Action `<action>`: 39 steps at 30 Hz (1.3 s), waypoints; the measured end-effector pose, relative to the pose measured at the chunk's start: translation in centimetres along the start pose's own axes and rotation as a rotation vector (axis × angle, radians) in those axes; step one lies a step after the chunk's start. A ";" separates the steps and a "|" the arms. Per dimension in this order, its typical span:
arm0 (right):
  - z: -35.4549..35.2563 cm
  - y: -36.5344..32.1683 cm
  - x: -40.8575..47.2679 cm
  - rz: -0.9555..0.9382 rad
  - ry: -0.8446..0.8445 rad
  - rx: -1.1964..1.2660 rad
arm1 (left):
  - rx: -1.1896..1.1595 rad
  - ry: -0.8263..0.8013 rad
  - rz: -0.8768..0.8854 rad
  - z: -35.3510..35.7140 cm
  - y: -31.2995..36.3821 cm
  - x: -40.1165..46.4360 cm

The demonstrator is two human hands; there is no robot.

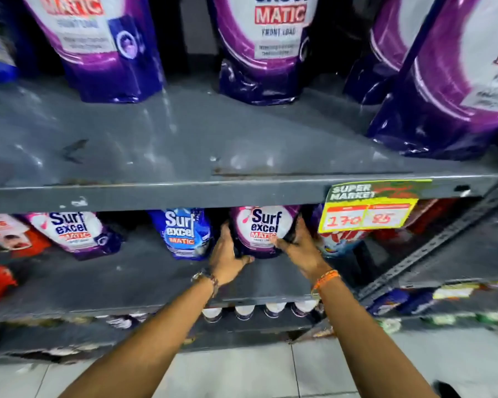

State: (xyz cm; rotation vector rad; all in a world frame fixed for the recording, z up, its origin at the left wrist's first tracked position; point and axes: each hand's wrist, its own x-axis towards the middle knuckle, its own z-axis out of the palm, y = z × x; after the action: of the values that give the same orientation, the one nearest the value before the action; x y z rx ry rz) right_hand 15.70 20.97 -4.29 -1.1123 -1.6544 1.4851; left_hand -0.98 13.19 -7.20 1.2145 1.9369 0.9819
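Lower shelf point(144, 271): purple pouch point(266, 231) gripped between left hand point(227, 254) and right hand point(301, 248).

Bare shelf board point(144, 271) lies open; blue pouch point(183, 234) crowds the left.

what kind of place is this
Most likely a supermarket's laundry detergent aisle: a grey metal shelf, a yellow price tag printed "Super Market" with handwritten prices, and Surf Excel Matic pouches in rows. The left hand and right hand grip a purple pouch.
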 end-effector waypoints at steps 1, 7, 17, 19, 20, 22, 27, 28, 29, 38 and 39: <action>-0.1 0.3 0.0 -0.014 -0.001 0.005 | 0.010 0.003 -0.007 0.1 0.0 0.4; -0.3 0.3 -1.7 -0.001 -0.012 0.047 | -0.020 0.049 0.023 0.0 -2.0 -0.6; 7.0 -1.1 -8.2 0.012 -0.058 -0.028 | -0.174 0.004 0.027 -6.8 -7.7 -10.1; 10.4 -1.5 -8.7 0.009 -0.118 -0.038 | -0.187 0.057 0.026 -9.4 -9.5 -12.1; 12.2 -1.8 -8.9 0.006 -0.149 -0.043 | -0.189 0.087 0.025 -10.9 -10.5 -12.9; 16.0 -2.6 -8.8 -0.013 -0.211 -0.034 | -0.197 0.148 0.024 -14.0 -12.2 -14.0; 25.6 -5.0 -6.8 -0.099 -0.350 -0.068 | -0.201 0.253 0.016 -22.6 -16.4 -14.9; 27.3 -5.5 -6.4 -0.116 -0.350 -0.082 | -0.198 0.272 0.013 -24.2 -17.3 -14.7; 29.0 -5.7 -6.0 -0.129 -0.343 -0.087 | -0.190 0.293 0.010 -25.5 -18.1 -14.5; 35.7 -5.7 -4.6 -0.114 -0.293 -0.085 | -0.203 0.296 0.012 -30.0 -22.4 -11.9; 35.8 -5.7 -4.6 -0.115 -0.294 -0.075 | -0.203 0.298 0.016 -30.1 -22.5 -11.8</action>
State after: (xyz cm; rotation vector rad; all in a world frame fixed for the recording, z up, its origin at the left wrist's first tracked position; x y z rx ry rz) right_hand -14.94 1.09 -3.85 -0.8506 -1.9527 1.5814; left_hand -31.22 -11.90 -9.25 1.0146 1.9912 1.3971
